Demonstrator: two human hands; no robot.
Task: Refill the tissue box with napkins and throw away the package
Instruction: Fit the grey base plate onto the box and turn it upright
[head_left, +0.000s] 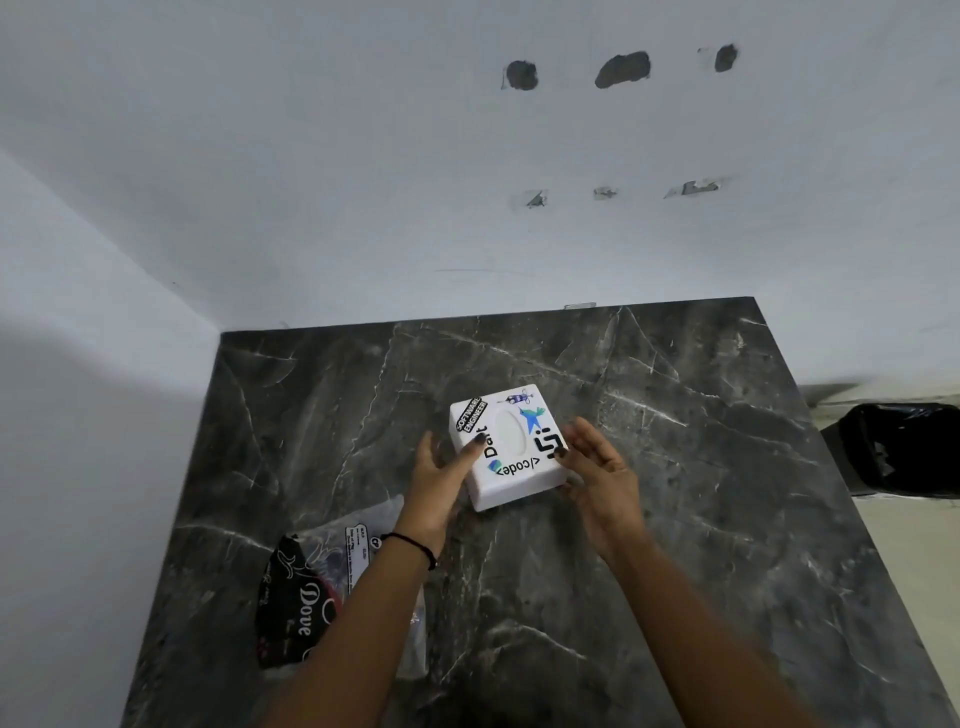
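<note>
A white tissue box covered in stickers lies flat on the dark marble table, its oval slot facing up. My left hand rests against the box's left side, thumb on its top. My right hand presses the box's right side, thumb on the top near the front corner. Both hands grip the box between them. The plastic napkin package, partly clear with a black printed end, lies on the table by my left forearm, which covers part of it.
A black bin lined with a black bag stands on the floor beyond the table's right edge. White walls meet the table at its far and left sides. The marble surface extends to the right of the box.
</note>
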